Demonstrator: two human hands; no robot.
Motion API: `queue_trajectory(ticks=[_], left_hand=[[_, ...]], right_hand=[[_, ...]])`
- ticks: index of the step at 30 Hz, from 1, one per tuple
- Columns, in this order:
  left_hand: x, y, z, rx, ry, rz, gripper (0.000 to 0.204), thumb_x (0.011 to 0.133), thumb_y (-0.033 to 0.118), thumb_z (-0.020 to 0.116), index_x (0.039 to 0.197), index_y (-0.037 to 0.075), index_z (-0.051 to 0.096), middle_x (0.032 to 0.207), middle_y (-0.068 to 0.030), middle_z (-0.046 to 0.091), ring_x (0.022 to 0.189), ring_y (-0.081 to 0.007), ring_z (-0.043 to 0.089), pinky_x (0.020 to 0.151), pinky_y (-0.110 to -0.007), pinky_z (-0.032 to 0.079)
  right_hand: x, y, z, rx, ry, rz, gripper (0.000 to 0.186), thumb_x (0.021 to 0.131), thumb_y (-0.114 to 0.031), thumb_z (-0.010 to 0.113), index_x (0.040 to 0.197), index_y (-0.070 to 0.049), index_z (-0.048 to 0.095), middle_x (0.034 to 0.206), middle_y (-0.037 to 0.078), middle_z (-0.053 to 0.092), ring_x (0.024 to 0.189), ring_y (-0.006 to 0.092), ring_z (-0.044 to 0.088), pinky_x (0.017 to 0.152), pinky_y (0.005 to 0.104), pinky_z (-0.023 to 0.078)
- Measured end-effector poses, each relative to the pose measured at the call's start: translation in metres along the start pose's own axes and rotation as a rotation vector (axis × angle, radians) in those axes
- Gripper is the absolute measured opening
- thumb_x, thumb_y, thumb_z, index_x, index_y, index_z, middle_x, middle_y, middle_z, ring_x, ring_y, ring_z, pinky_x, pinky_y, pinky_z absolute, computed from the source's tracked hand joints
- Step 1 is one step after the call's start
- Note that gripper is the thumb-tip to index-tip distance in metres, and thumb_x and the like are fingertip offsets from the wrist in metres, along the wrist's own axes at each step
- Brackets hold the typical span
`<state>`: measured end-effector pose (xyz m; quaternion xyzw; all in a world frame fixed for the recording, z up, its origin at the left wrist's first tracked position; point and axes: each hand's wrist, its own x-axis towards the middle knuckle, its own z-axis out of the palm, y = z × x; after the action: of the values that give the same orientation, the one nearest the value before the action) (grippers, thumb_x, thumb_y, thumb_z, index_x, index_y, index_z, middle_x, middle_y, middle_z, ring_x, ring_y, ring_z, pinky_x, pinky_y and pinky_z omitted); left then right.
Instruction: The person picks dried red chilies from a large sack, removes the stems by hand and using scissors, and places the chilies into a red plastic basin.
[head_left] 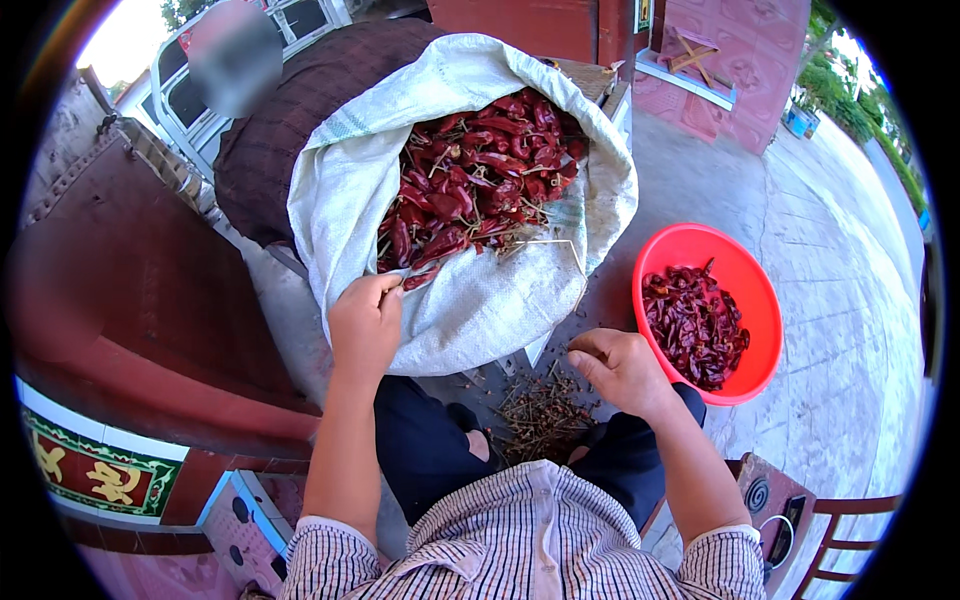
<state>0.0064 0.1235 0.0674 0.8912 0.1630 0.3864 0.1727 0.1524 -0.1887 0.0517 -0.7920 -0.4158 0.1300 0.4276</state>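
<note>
A large white woven sack point(470, 310), its mouth rolled open, holds a heap of dried red chili peppers point(470, 180) with their stalks. At its near left edge my left hand point(366, 322) is closed in a pinch on a dried chili pepper point(420, 279). My right hand point(625, 368) hovers to the right of the sack, over my knee, with its fingers curled together; whatever may be in them is hidden. Just beyond it stands a red plastic basin point(768, 330) with darker dried chilies point(690, 325) in the bottom.
Broken stalks point(545, 415) are scattered on the ground between my feet. A dark, bulky covered shape point(265, 150) lies behind the sack to the left. Dark red panels point(150, 290) rise at the left. Near my right elbow is a small wooden chair point(770, 500).
</note>
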Motion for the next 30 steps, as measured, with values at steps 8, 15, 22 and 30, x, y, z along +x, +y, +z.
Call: queue_trajectory(ticks=[8,15,22,30], left_hand=[[-0.033,0.040,-0.022,-0.226,-0.103,0.160,0.011,0.085,-0.003,0.069,0.095,0.000,0.071,0.091,-0.0130,0.072,0.083,-0.0237,0.070,0.076,-0.033,0.054],[-0.063,0.052,0.002,-0.806,-0.392,-0.230,0.023,0.088,-0.006,0.067,0.111,-0.001,0.068,0.097,-0.0062,0.067,0.085,-0.0137,0.065,0.078,-0.027,0.052],[-0.074,0.053,0.013,-1.266,-0.453,-0.502,0.040,0.091,-0.007,0.062,0.131,-0.001,0.056,0.094,-0.0041,0.062,0.082,-0.0100,0.060,0.076,-0.024,0.050],[-0.095,0.036,0.019,-0.580,-0.653,-0.089,0.020,0.091,0.002,0.069,0.111,0.001,0.069,0.082,-0.0029,0.062,0.080,-0.0107,0.062,0.070,-0.026,0.051]], right_hand=[[0.031,-0.064,0.027,-0.142,0.247,-0.555,0.039,0.087,-0.022,0.075,0.121,-0.004,0.066,0.107,0.017,0.070,0.092,0.0355,0.070,0.080,0.0434,0.056],[0.024,-0.050,0.044,0.004,-0.108,-0.373,0.024,0.091,-0.020,0.070,0.111,-0.006,0.070,0.100,0.015,0.071,0.088,0.0363,0.068,0.077,0.0433,0.055],[0.010,-0.038,0.031,0.205,-0.120,-0.117,0.019,0.093,-0.014,0.069,0.108,-0.004,0.070,0.094,0.014,0.071,0.085,0.0310,0.070,0.078,0.0383,0.055],[-0.014,-0.004,0.029,0.652,-0.080,0.192,0.014,0.101,-0.010,0.063,0.110,0.001,0.064,0.086,0.002,0.067,0.076,0.0069,0.063,0.070,0.0255,0.055]])
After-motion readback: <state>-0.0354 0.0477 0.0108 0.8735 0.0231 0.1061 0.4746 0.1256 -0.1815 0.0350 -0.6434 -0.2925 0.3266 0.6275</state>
